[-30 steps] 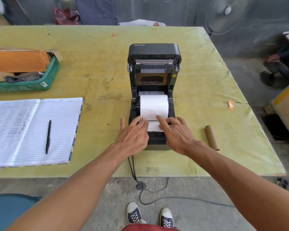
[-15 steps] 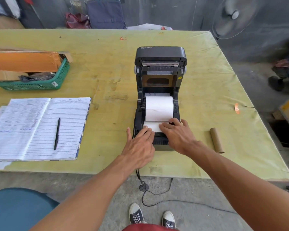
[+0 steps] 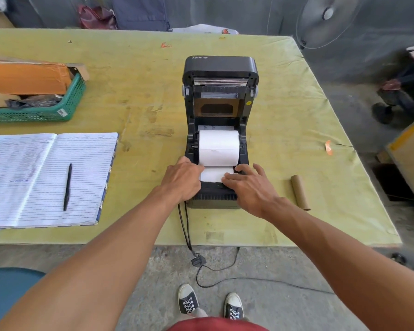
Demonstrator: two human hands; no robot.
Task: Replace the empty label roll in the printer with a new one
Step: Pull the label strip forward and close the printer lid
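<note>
An open lined notebook (image 3: 81,177) lies on the left of the yellow-green table (image 3: 134,75), with a black pen (image 3: 67,186) resting on its right page. Beyond it, a green plastic basket (image 3: 72,101) holds orange cardboard (image 3: 26,78). An orange scrap (image 3: 328,147) lies near the table's right edge. A fan (image 3: 328,17) stands behind the far right corner, and a teal stool (image 3: 7,290) sits on the concrete floor (image 3: 273,306).

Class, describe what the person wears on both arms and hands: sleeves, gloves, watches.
Nothing shows. The left hand and right hand are bare, without gloves; both forearms are uncovered, with no sleeve, watch or bracelet in view.
</note>
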